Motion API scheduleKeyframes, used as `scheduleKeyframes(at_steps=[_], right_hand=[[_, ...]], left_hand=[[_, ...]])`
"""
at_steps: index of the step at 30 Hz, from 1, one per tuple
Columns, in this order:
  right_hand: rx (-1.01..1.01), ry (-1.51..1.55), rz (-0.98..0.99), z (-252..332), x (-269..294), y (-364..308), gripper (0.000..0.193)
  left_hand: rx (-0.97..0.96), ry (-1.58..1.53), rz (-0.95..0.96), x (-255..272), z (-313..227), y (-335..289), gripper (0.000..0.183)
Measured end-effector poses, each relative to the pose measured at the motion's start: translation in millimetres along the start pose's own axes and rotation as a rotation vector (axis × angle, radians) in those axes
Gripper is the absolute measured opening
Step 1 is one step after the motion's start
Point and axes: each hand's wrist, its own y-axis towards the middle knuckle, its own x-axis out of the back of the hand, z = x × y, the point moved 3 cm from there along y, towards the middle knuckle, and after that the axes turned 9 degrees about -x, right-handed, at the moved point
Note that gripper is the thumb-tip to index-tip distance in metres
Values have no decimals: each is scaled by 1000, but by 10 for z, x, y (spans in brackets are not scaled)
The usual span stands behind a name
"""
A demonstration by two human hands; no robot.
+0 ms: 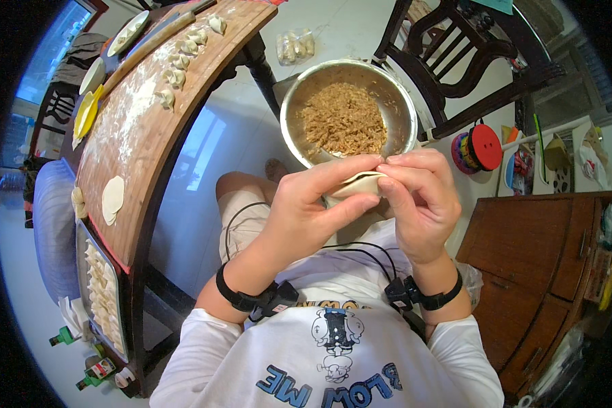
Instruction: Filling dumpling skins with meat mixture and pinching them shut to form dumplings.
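Observation:
Between both hands I hold a dumpling, its pale wrapper folded over with a gap along the top edge. My left hand grips it from the left, thumb in front and fingers behind. My right hand pinches the right end of the wrapper. What lies inside the fold is mostly hidden. Just beyond my hands stands a large metal bowl with brown minced filling in it. On the floured wooden board to the left lie a flat round wrapper and a row of finished dumplings.
A long rolling pin and a yellow scoop lie on the board's far side. Beside the table is a tray of dumplings. A dark wooden chair stands behind the bowl, and a brown cabinet at right.

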Motion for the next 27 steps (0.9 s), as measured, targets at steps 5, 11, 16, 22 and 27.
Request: scheduleKeyframes(at_steps=[5,11,16,22,27], right_hand=[[-15,43,-56,-3,-23,-21,15],[5,-17,-43,5,-9,-42,16],[-7,-30,-67,20,-32,-50,16],[65,-25,-26,-13,-17,-28,25],[-174,428,216,-65,-143,51,100]], left_hand=[[-45,1,-110,-32,13,-2,35],[75,-106,-137,2,-12,-10,29],[-33,40,-135,17,-29,-12,23],[-34,24,-173,39,-99,-9,21],[245,-492,-175,74,67,-11,19]])
